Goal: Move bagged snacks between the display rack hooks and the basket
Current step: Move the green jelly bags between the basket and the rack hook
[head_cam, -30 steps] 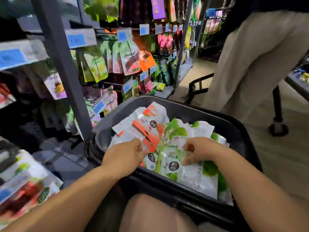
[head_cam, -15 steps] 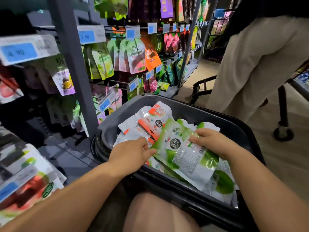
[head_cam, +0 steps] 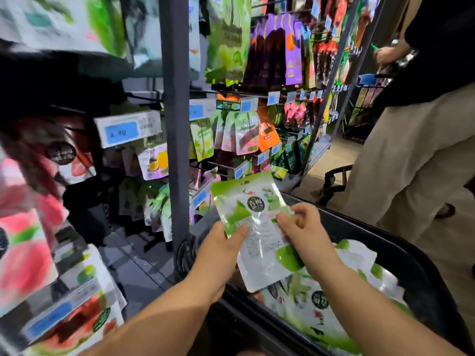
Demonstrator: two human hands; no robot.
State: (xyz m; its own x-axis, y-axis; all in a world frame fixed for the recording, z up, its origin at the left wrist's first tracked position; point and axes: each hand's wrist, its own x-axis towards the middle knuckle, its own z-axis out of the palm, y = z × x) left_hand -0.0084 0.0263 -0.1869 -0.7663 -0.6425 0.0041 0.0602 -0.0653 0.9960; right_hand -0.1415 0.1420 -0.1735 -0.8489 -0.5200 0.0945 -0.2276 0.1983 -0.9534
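Note:
I hold a green-and-white snack bag (head_cam: pixel 253 224) up above the near-left corner of the black basket (head_cam: pixel 401 255). My left hand (head_cam: pixel 221 249) grips its left edge with the thumb on the front. My right hand (head_cam: pixel 302 226) pinches its right edge. Several more green-and-white bags (head_cam: pixel 331 301) lie in the basket below. The display rack (head_cam: pixel 174 140) stands to the left and ahead, with bagged snacks (head_cam: pixel 241 134) hanging from hooks behind blue price tags.
A grey upright post of the rack rises just left of the held bag. A person in beige trousers (head_cam: pixel 401 160) stands at the right beside a dark cart frame (head_cam: pixel 334 181). Red and pink snack bags (head_cam: pixel 28 242) hang blurred at the near left.
Both hands lifted the green bag out of the basket and raised it toward the rack. My view tilted up and to the left.

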